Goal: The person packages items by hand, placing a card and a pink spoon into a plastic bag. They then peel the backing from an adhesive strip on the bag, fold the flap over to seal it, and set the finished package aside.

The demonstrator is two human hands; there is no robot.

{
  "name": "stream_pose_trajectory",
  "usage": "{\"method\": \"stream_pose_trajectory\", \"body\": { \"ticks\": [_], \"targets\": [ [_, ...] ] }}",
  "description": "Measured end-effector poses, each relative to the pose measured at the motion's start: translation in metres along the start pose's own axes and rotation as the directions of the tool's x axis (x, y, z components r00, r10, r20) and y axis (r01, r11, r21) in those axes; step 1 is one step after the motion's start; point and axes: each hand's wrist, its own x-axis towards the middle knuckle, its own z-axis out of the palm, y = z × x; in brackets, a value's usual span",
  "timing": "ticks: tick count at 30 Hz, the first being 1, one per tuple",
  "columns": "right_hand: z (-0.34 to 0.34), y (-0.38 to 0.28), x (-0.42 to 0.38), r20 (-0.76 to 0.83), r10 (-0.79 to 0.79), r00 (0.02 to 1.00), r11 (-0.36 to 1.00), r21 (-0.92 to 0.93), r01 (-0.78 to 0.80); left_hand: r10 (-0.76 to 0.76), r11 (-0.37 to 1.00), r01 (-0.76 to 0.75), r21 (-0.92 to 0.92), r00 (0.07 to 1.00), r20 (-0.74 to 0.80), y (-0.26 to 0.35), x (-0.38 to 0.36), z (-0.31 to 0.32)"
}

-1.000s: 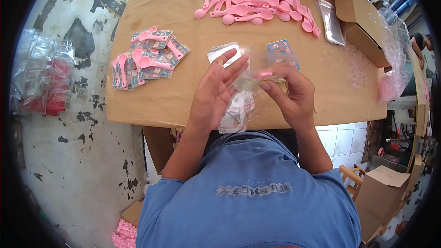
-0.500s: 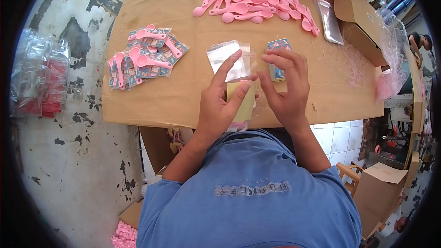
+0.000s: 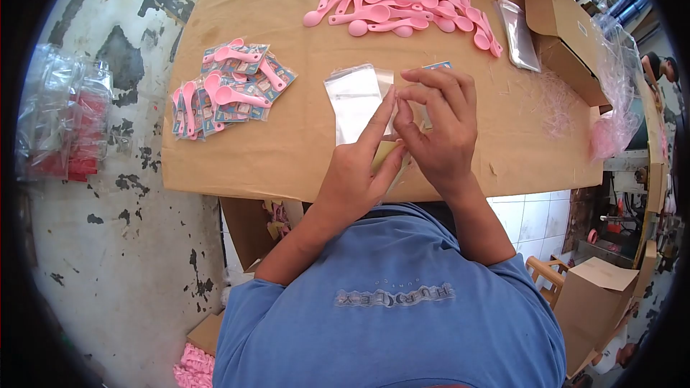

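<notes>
My left hand (image 3: 359, 176) grips a yellowish card (image 3: 383, 154) in a clear bag, close to the table's front edge; the hand hides most of it. Beside it, my right hand (image 3: 442, 133) has its thumb and index finger pinched near the bag's upper part; what they hold is too small to make out. Clear plastic bags (image 3: 354, 104) lie in a stack just beyond my left hand. Behind my right hand, a stack of blue printed cards (image 3: 438, 65) shows only its far edge.
Pink spoons (image 3: 392, 13) are heaped at the table's far side. Bagged spoons with cards (image 3: 230, 90) lie in a pile at the left. A bag pack (image 3: 517, 34) and an open cardboard box (image 3: 564, 36) are at the right. Part of another person (image 3: 658, 68) shows at the far right.
My right hand has moved in to meet my left, its thumb and index finger now together, and covers most of the blue card stack. The yellowish card has tilted and shows less.
</notes>
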Motion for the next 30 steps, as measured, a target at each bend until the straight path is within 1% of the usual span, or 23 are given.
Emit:
{"method": "stream_pose_trajectory", "body": {
  "ticks": [1, 3, 5, 7, 8, 10, 13, 14, 15, 16, 18, 20, 23, 24, 26, 30],
  "targets": [
    [-0.002, 0.004, 0.001, 0.002, 0.011, 1.0, 1.0, 0.017, -0.011, -0.001, 1.0, 0.001, 0.0, 1.0, 0.018, 0.0, 0.001, 0.001],
    [-0.006, 0.008, 0.002, -0.011, 0.11, 0.994, 0.99, 0.084, -0.109, -0.072, 0.997, 0.072, 0.011, 0.997, 0.034, 0.008, 0.004, -0.002],
    [-0.012, 0.016, 0.004, -0.041, 0.222, 0.974, 0.963, 0.162, -0.213, -0.134, 0.984, 0.138, -0.112, 0.99, 0.042, 0.01, 0.004, 0.0],
    [-0.023, 0.031, 0.006, -0.08, 0.345, 0.935, 0.914, 0.254, -0.316, -0.189, 0.912, 0.195, -0.362, 0.981, 0.053, 0.002, 0.002, 0.007],
    [-0.027, 0.038, 0.009, -0.122, 0.416, 0.901, 0.846, 0.416, -0.334, -0.202, 0.883, 0.202, -0.423, 0.978, 0.044, -0.004, 0.002, 0.007],
    [-0.036, 0.051, 0.014, -0.157, 0.564, 0.811, 0.642, 0.701, -0.311, -0.233, 0.812, 0.211, -0.544, 0.972, 0.029, -0.013, 0.003, 0.005],
    [-0.05, 0.056, 0.004, -0.11, 0.575, 0.811, 0.522, 0.813, -0.26, -0.259, 0.74, 0.171, -0.65, 0.965, -0.04, -0.016, 0.006, 0.002],
    [-0.055, 0.057, -0.002, 0.039, 0.46, 0.887, 0.426, 0.867, -0.259, -0.225, 0.76, 0.143, -0.634, 0.973, -0.05, -0.018, 0.007, -0.002],
    [-0.056, 0.057, -0.009, 0.198, 0.423, 0.884, 0.373, 0.851, -0.369, -0.199, 0.766, 0.113, -0.633, 0.978, -0.066, -0.022, 0.007, -0.002],
    [-0.055, 0.053, -0.015, 0.351, 0.375, 0.858, 0.325, 0.817, -0.476, -0.174, 0.771, 0.083, -0.632, 0.981, -0.083, -0.027, 0.007, -0.002],
    [-0.052, 0.04, -0.023, 0.513, 0.354, 0.782, 0.319, 0.72, -0.616, -0.126, 0.782, 0.029, -0.623, 0.986, -0.113, -0.034, 0.008, -0.003],
    [-0.033, 0.008, -0.018, 0.53, 0.438, 0.726, 0.378, 0.624, -0.684, -0.081, 0.795, -0.013, -0.606, 0.989, -0.127, -0.036, 0.008, -0.005],
    [-0.022, 0.001, -0.017, 0.624, 0.42, 0.659, 0.311, 0.584, -0.75, -0.046, 0.811, -0.024, -0.584, 0.993, -0.105, -0.036, 0.008, -0.007],
    [-0.021, 0.002, -0.016, 0.644, 0.433, 0.63, 0.334, 0.535, -0.776, -0.104, 0.783, 0.029, -0.621, 0.991, -0.085, -0.033, 0.007, -0.008],
    [-0.02, 0.005, -0.015, 0.631, 0.44, 0.638, 0.331, 0.546, -0.769, -0.216, 0.717, 0.128, -0.686, 0.975, -0.044, -0.025, 0.004, -0.012],
    [-0.019, 0.01, -0.016, 0.613, 0.444, 0.654, 0.307, 0.581, -0.753, -0.26, 0.746, 0.16, -0.646, 0.964, -0.061, -0.026, 0.003, -0.017]
  ]
}}
